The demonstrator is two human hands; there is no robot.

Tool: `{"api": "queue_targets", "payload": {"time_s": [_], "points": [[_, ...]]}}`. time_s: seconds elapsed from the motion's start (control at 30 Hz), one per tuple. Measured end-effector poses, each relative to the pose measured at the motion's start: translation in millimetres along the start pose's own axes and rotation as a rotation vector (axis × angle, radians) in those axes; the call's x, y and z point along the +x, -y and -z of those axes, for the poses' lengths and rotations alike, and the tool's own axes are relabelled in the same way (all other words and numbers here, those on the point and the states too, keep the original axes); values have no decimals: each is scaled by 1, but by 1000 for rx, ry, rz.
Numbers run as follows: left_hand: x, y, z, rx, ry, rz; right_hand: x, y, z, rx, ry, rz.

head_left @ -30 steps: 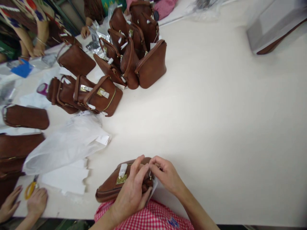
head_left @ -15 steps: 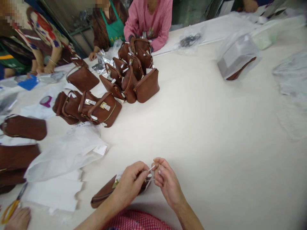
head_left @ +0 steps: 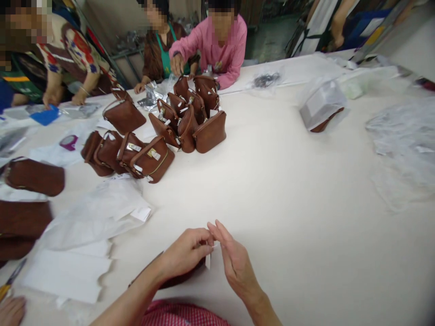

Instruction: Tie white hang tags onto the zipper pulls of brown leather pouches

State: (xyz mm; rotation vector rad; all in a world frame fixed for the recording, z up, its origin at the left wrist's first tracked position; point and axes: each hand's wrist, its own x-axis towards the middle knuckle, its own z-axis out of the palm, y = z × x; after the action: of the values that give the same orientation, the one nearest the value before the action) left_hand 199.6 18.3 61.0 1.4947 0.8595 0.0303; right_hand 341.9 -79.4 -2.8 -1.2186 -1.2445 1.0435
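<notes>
In front of me a brown handbag (head_left: 180, 280) lies on the table, largely hidden under my left hand and forearm. My left hand (head_left: 192, 249) is closed in a pinch on a thin white cord (head_left: 215, 246) at the bag's right end. Below those fingers hangs a small white tag (head_left: 208, 261). My right hand (head_left: 236, 260) meets the left fingertips, its fingers long and pressed together at the cord; their exact hold is partly hidden.
Several brown handbags (head_left: 152, 159) stand grouped ahead and left. A plastic bag (head_left: 98, 210), white sheets (head_left: 66, 274) and yellow-handled scissors (head_left: 6, 290) lie left, by another person's hand (head_left: 12, 312). A wrapped bag (head_left: 321, 106) and plastic heap (head_left: 404, 136) are right. Co-workers stand across the table.
My right hand has come closer to my left, its fingers straighter and now meeting the left fingertips. The tag hangs more plainly. Across the table, the pink-sleeved person has raised a hand above the bags.
</notes>
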Motion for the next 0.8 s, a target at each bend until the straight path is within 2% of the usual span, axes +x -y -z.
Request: {"api": "queue_targets", "payload": {"time_s": [0.1,0.27,0.33,0.4,0.47,0.5,0.6,0.8], "points": [[2,6,-4,-129,64,20,4,-4,-2,32,-10,-6],[2,17,-11,-180,-91,-37,14,-6,-6,389,-44,-211],[1,19,-12,-126,-137,-65,14,-7,-6,527,-138,-295],[0,21,-12,-78,-178,-93,12,-10,-5,609,-310,-408],[-1,21,-12,-45,-200,-110,8,-14,-5,606,-453,-536],[-1,22,-13,-31,-201,-116,7,-15,-5,588,-478,-587],[0,21,-14,-2,-179,-118,3,-12,-7,578,-403,-651],[2,18,-14,33,-150,-131,13,4,-3,505,-247,-573]]}}
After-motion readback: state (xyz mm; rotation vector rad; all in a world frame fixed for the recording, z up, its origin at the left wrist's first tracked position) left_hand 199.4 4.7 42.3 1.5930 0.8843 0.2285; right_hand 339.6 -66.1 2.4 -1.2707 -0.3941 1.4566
